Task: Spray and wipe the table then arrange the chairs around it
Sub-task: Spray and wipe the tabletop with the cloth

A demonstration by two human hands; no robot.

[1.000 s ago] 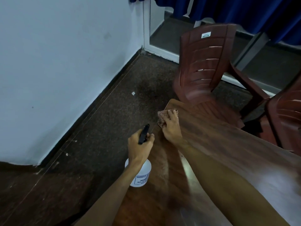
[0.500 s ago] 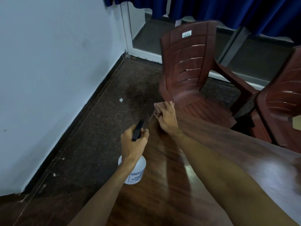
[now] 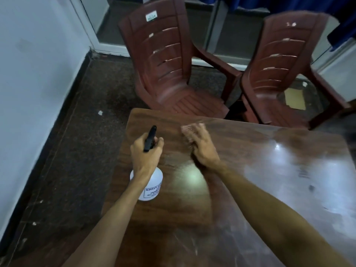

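Table (image 3: 250, 170), dark glossy wood, streaked; stood near a wall. Cloth (image 3: 189, 130) lay by its far edge under the right hand (image 3: 204, 149), fingers flat, pressing. Left hand (image 3: 146, 153) gripped the spray bottle (image 3: 149, 185) at the left edge. Left chair (image 3: 165, 64) and right chair (image 3: 279, 70) stood just beyond. Risk: a loosened grip would likely drop the bottle floorward.

Cloth (image 3: 187, 128) under right hand (image 3: 204, 150) fingers (image 3: 200, 134) on table (image 3: 250, 170), spray bottle (image 3: 149, 186) in left hand (image 3: 145, 157) beside them, left chair (image 3: 169, 64) and right chair (image 3: 279, 74) beyond them, wall (image 3: 28, 93) far left.
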